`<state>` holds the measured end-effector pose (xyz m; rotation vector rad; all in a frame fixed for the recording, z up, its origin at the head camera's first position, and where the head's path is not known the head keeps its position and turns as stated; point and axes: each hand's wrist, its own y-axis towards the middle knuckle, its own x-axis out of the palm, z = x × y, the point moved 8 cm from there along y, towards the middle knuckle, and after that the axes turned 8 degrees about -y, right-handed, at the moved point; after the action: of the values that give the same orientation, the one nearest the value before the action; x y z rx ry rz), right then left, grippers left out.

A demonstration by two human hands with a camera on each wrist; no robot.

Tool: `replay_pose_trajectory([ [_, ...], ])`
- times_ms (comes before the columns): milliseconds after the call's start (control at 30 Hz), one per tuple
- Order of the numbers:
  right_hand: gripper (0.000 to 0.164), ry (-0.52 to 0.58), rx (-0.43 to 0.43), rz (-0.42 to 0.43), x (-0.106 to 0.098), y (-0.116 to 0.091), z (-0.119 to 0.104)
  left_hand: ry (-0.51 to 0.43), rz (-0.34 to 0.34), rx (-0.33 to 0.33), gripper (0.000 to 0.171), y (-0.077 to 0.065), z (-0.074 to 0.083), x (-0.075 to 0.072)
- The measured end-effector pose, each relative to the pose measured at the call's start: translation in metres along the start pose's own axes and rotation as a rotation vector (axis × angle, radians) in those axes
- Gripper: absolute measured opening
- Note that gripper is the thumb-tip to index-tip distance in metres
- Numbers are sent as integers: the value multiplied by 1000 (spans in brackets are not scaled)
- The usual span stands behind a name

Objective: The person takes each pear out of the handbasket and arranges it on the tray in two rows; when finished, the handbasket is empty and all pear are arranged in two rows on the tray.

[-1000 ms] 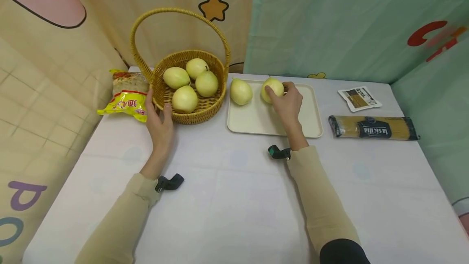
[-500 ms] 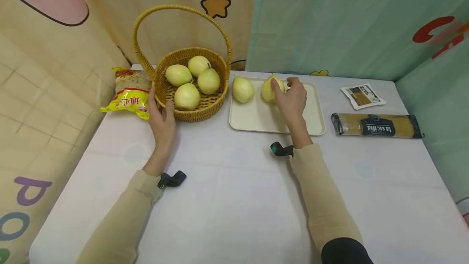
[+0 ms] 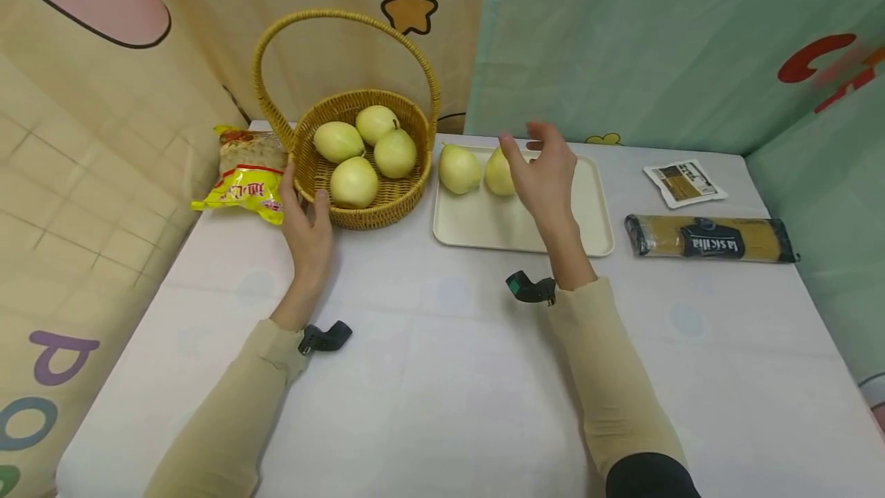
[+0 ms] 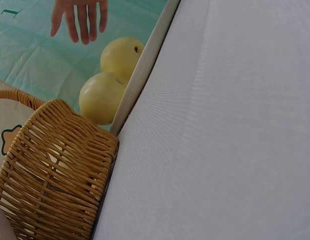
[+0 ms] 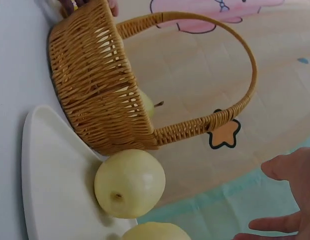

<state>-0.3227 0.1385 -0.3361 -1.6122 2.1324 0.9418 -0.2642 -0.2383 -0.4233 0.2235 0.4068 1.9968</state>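
Note:
A wicker basket with a tall looped handle stands at the back left, holding several pale yellow-green pears. Against its front left side rests my left hand, fingers fairly straight along the outside and thumb at the front. Two more pears, a left one and a right one, sit side by side on a cream tray. My right hand hovers over the tray, apart from the pears, with fingers spread and nothing held. It partly hides the right pear in the head view.
Left of the basket lies a yellow snack bag. To the tray's right are a small white-edged packet and a long pack of pasta. Curtains hang just behind the table's back edge.
My right hand has let go of the right pear and lifted off it. That pear now sits slightly farther left, nearer the other one. My left hand stays at the basket.

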Motion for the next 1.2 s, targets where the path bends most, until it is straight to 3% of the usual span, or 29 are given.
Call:
replay_pose_trajectory([
  [267,53,97,-38,-63,7,-6,-22,0,19,6,62,-1,11,-1],
  [400,49,126,-64,-106,22,-13,-32,-25,20,10,61,-5,30,1],
  [533,49,126,-141,-182,48,-25,-47,-28,17,18,61,-8,44,1],
  [667,52,120,-211,-256,74,-37,-64,-40,20,5,61,-9,44,1],
  [833,52,140,-251,-290,97,-42,-84,-52,9,-6,61,-10,42,4],
  [1033,56,199,-217,-373,125,-43,-107,-48,6,-6,61,-10,43,5],
  [1200,58,112,-205,-452,146,-41,-123,-34,14,-7,58,-11,45,4],
])
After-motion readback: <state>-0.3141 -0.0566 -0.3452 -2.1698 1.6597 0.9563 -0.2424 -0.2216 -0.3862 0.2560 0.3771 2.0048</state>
